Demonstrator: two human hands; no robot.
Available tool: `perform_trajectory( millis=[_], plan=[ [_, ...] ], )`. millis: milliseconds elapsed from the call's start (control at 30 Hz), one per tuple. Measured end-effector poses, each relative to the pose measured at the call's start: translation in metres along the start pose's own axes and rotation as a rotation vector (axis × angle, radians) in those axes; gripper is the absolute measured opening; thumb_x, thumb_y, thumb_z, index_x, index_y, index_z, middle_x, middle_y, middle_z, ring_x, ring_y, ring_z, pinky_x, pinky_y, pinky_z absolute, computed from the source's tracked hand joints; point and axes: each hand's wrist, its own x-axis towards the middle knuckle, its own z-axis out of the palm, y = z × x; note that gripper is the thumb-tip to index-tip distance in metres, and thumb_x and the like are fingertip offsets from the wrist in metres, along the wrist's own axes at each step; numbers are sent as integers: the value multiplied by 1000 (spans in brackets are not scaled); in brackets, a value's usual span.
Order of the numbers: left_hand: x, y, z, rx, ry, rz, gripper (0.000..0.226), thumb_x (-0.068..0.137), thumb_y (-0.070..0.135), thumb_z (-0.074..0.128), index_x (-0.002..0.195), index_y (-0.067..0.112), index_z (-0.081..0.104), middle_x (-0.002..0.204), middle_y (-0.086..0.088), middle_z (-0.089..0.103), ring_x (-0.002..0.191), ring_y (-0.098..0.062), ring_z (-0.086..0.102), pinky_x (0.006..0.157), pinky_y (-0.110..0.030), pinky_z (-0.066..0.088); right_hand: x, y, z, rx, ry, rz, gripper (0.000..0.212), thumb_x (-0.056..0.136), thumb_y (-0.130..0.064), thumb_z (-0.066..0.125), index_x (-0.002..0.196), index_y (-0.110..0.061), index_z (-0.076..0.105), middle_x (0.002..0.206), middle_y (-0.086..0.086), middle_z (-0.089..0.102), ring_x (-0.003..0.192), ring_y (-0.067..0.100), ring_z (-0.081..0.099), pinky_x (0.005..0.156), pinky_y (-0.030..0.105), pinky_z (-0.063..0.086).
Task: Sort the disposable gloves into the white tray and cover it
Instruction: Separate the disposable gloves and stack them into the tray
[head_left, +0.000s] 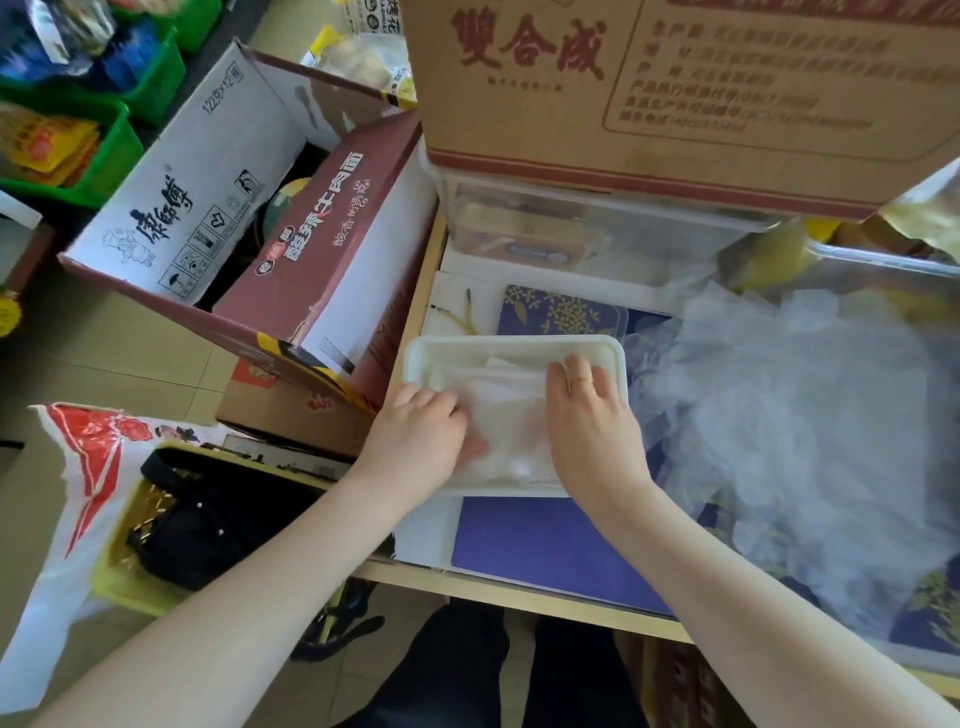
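Two hands: both down in the white tray (415, 358), over the gloves (506, 415).
Left hand (418, 434): fingers curled, pressing the folded gloves at the tray's left side.
Right hand (587, 410): fingers loosely bent, resting on the gloves' right edge.
Tray: near the table's left edge, long axis running left to right.
Loose gloves (789, 415): clear heap just right of the tray.
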Motion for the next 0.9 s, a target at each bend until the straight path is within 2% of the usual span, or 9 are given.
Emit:
perform_trajectory(
  millis=[100, 167, 300, 400, 467, 567, 667, 800, 900],
  plan=[
    [5, 5, -6, 54, -253, -65, 57, 88, 55, 44, 130, 18, 52, 112, -8, 59, 96, -26, 60, 89, -30, 31, -14, 7, 6, -145, 92, -258, 50, 57, 4, 47, 103, -6, 63, 120, 20, 59, 109, 39, 55, 96, 46, 40],
    [7, 7, -6, 72, -340, -85, 66, 91, 51, 43, 147, 22, 22, 135, -7, 39, 119, -26, 45, 99, -33, 30, -15, 8, 1, -81, -61, -359, 52, 61, 1, 53, 110, -14, 63, 127, 16, 55, 106, 34, 56, 88, 40, 47],
    [9, 11, -8, 126, -312, -66, 74, 90, 8, 41, 150, 19, 0, 134, -12, 32, 121, -30, 40, 98, -35, 34, 3, 23, -7, 131, -418, -280, 59, 83, -4, 59, 137, -21, 40, 152, 3, 14, 119, 30, 45, 84, 40, 50],
    [13, 9, -5, 202, -185, -49, 82, 79, 14, 60, 149, 17, 17, 121, -14, 48, 106, -30, 54, 85, -33, 45, 7, 27, -17, 2, -388, -271, 58, 85, -8, 57, 138, -21, 37, 154, 2, 11, 120, 28, 44, 84, 37, 48],
    [13, 9, -5, 154, -233, -61, 80, 83, 10, 53, 150, 18, 8, 129, -15, 42, 114, -31, 48, 92, -34, 41, 7, 33, -13, -165, -326, -372, 55, 85, -12, 58, 135, -16, 39, 155, 8, 7, 124, 25, 42, 92, 33, 40],
    [16, 12, -8, 154, -325, -106, 80, 86, 4, 45, 149, 19, -2, 137, -12, 31, 124, -29, 38, 100, -33, 32, 8, 41, -1, -281, -280, -397, 59, 75, -21, 68, 129, -11, 47, 151, 14, 22, 115, 23, 52, 96, 28, 35],
    [23, 17, -15, 138, -379, -172, 83, 85, 3, 48, 149, 21, -1, 138, -11, 31, 125, -29, 37, 101, -33, 31, 8, 43, 0, -203, -194, -359, 50, 39, -25, 83, 87, -13, 71, 124, 13, 60, 79, 21, 64, 75, 24, 49],
    [30, 36, -40, 108, -355, -229, 46, 93, 13, 46, 137, 15, 31, 129, -8, 45, 116, -28, 45, 76, -34, 38, -3, 67, -16, 190, -93, -432, 29, 72, -21, 71, 99, -12, 67, 134, 14, 51, 106, 32, 58, 82, 36, 50],
    [41, 67, -59, -22, -173, -210, 35, 97, 24, 40, 131, 15, 43, 124, -6, 53, 110, -29, 53, 69, -32, 37, -21, 121, -19, 363, 127, -178, 36, 85, -30, 50, 108, -6, 62, 121, 14, 58, 100, 33, 60, 79, 33, 48]
  ],
)
